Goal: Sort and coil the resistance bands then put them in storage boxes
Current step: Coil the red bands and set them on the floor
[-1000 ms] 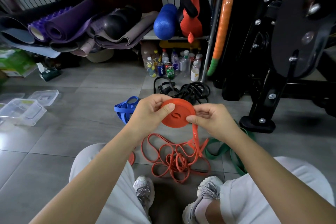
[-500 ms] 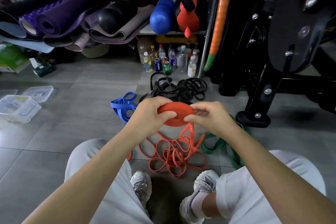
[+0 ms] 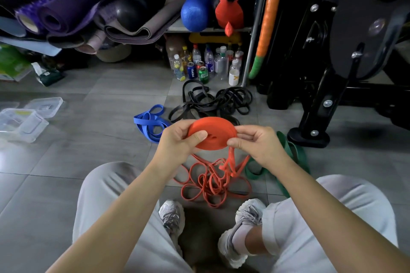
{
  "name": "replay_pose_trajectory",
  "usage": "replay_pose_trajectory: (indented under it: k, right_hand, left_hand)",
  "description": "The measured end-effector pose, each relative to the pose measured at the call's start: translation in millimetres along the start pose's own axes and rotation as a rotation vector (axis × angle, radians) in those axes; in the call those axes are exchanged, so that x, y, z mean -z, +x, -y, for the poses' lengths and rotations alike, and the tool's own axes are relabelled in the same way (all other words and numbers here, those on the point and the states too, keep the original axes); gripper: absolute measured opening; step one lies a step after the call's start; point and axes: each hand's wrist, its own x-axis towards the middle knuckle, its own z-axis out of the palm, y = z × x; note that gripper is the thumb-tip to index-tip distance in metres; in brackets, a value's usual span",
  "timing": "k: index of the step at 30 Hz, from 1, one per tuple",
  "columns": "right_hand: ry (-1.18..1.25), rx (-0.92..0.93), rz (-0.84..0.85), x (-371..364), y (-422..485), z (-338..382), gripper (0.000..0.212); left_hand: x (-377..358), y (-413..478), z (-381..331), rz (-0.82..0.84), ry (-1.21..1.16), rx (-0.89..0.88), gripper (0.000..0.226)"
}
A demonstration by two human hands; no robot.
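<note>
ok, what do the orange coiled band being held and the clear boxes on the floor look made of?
Orange coiled flat band: looks like matte rubber or latex; it winds tightly into a disc, and its loose tail hangs limp into floppy loops. Clear rectangular storage boxes: probably rigid transparent plastic, fairly glossy; the floor tiles show through the walls and the edges catch light.

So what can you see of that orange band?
It is an orange resistance band, flat and rubbery-looking. Part is wound into a tight flat disc with a small hole in its middle, held tilted in the air. The left hand grips its left edge, thumb on top; the right hand pinches its right edge. The rest hangs down into a loose tangle on the grey floor tiles.
</note>
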Motion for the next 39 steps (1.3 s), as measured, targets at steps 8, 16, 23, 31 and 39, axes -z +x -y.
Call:
replay_pose_trajectory:
  k: [8,16,23,31,39]
  right_hand:
    - [-0.472,-0.039,0.094,3.7,4.3,0.4,0.017]
    - [-0.412,-0.067,0.095,7.8,16.7,5.5,0.022]
    - [-0.615,-0.346,0.157,18.9,4.5,-67.3,0.018]
    - [-0.456,-0.356,-0.166,27.9,32.4,-67.1,0.017]
    - [-0.038,0.057,-0.345,37.8,96.1,57.8,0.015]
  left_hand:
    - [-4.2,9.5,-2.9,0.22,1.06,-0.201,0.043]
    - [-11.3,21.3,-11.6,0.225,1.07,-0.322,0.027]
    - [-0.9,24.5,-19.1,0.011,0.678,-0.366,0.028]
    - [17.1,38.4,-14.4,-0.101,0.582,-0.286,0.026]
    - [26.0,45.1,-12.4,-0.141,0.54,-0.272,0.025]
